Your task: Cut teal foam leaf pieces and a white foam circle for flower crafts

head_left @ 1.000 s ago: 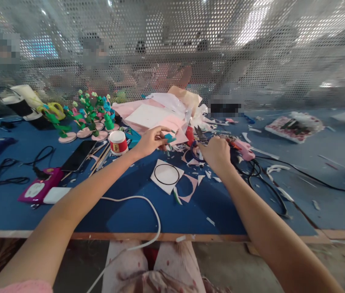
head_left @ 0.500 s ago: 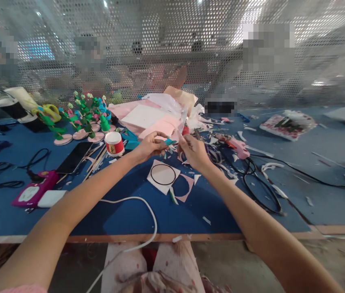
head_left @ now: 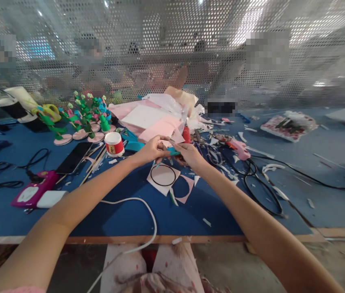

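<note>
Between the person's two hands, raised above the middle of the table, sits a small teal piece [head_left: 173, 151], thin and probably paper or felt, mostly hidden by fingers. The left hand [head_left: 150, 150] pinches it from the left, thumb below and fingers curled over; the right hand [head_left: 193, 155] has its fingertips drawn together at the right end, though whether they grip it or merely touch it cannot be told. Such a scrap should weigh next to nothing and bend readily, so the risk would be creasing or tearing rather than dropping; a light pinch by the edges, one hand at each end, would suit it best, with the middle left unsqueezed. Just below the hands lies a pale square sheet [head_left: 157, 186] bearing a black ring [head_left: 163, 185], and beside that a pink offcut [head_left: 192, 185] with a rounded gap. Behind the hands is a heap of pale and pink sheets [head_left: 143, 116]. Left of them stands a red and white tub [head_left: 114, 144], with a cluster of green-leaved craft flowers [head_left: 104, 122] on round pink bases farther off. On the right, among scraps, lies a pink-bodied tool [head_left: 241, 149] with a black cord, all on the blue tabletop [head_left: 187, 219].
</note>
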{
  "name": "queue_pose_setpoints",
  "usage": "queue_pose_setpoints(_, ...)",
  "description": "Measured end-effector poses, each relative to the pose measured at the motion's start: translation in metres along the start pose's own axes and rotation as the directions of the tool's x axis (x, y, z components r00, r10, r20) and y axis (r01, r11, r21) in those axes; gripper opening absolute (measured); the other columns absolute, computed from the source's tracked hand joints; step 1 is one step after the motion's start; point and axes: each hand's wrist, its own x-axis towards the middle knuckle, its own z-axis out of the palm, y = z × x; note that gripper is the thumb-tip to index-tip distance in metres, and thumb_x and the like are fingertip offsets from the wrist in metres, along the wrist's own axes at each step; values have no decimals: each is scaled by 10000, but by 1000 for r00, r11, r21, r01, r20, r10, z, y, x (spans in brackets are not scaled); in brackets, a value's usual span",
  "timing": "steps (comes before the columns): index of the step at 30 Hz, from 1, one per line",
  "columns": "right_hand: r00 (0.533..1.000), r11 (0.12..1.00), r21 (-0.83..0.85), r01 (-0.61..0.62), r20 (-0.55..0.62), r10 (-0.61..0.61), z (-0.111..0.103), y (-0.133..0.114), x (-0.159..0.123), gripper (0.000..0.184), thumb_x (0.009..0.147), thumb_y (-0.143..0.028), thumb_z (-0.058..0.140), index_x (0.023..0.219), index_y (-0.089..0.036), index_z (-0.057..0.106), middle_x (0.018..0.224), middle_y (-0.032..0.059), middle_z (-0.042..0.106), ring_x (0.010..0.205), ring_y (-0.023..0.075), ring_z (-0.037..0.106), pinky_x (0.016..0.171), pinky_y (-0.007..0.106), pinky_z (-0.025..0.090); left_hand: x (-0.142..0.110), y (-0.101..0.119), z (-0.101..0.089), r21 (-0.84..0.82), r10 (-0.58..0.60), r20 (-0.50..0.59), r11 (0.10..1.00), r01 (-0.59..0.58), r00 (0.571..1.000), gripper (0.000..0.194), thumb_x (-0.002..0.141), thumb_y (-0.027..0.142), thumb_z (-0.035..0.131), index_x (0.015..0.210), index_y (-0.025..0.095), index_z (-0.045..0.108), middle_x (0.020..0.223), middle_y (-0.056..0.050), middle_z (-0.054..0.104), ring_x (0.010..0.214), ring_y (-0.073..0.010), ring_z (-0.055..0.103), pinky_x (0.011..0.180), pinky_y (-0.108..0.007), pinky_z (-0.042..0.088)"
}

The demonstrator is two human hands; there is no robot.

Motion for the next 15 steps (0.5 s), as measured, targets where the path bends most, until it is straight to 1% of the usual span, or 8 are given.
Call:
queue_pose_setpoints(4, 1000, 999, -44, 24, -12, -24, 1, 2, 1, 397, 728, -455, 606, 499, -165, 463, 315, -70, 371, 259, 27, 253, 311, 200, 143, 0, 0, 1, -22, 15, -7, 1000, -15, 1000, 516, 674, 253, 727, 1038, 145, 378, 544, 77, 594, 299, -64, 466, 353, -184, 349)
queue_pose_setpoints(7, 999, 997, -68, 43, -28, -45, 0, 5, 3, 378, 741, -426, 599, 503, -167, 458, 300, -75, 363, 255, 25, 256, 317, 193, 154, 0, -4, 1, -2, 47, -62, 999, -47, 997, 331, 788, 324, 605, 966, 170, 372, 547, 78, 574, 307, -73, 478, 355, -189, 355)
queue_pose_setpoints(9, 998, 996, -71, 44, -40, -47, 0, 7, 3, 354, 756, -398, 584, 519, -169, 455, 304, -74, 376, 257, 25, 259, 318, 190, 148, -1, -8, 1, 89, 86, -130, 993, -75, 988, 230, 845, 354, 513, 890, 186, 363, 548, 80, 547, 316, -69, 480, 355, -183, 346)
queue_pose_setpoints(11, 998, 998, -52, 41, -46, -43, 1, 9, 4, 335, 779, -367, 555, 529, -172, 447, 300, -76, 370, 254, 24, 245, 315, 190, 136, -2, -14, 2, 220, 146, -189, 970, -103, 971, 224, 855, 371, 491, 849, 196, 352, 562, 85, 522, 326, -61, 477, 360, -178, 336)
queue_pose_setpoints(13, 998, 999, -20, 35, -49, -36, 2, 11, 5, 322, 799, -330, 520, 530, -174, 439, 289, -80, 351, 246, 23, 225, 312, 190, 131, -3, -19, 3, 331, 196, -194, 935, -124, 961, 228, 858, 393, 478, 840, 200, 358, 565, 89, 503, 335, -60, 471, 368, -178, 327)
queue_pose_setpoints(15, 999, 1000, 7, 19, -41, -19, 4, 12, 6, 318, 803, -304, 507, 524, -175, 429, 282, -80, 342, 242, 22, 215, 310, 189, 124, -4, -23, 5, 399, 228, -153, 904, -151, 961, 234, 879, 417, 421, 811, 197, 378, 533, 88, 482, 350, -66, 468, 387, -180, 323)
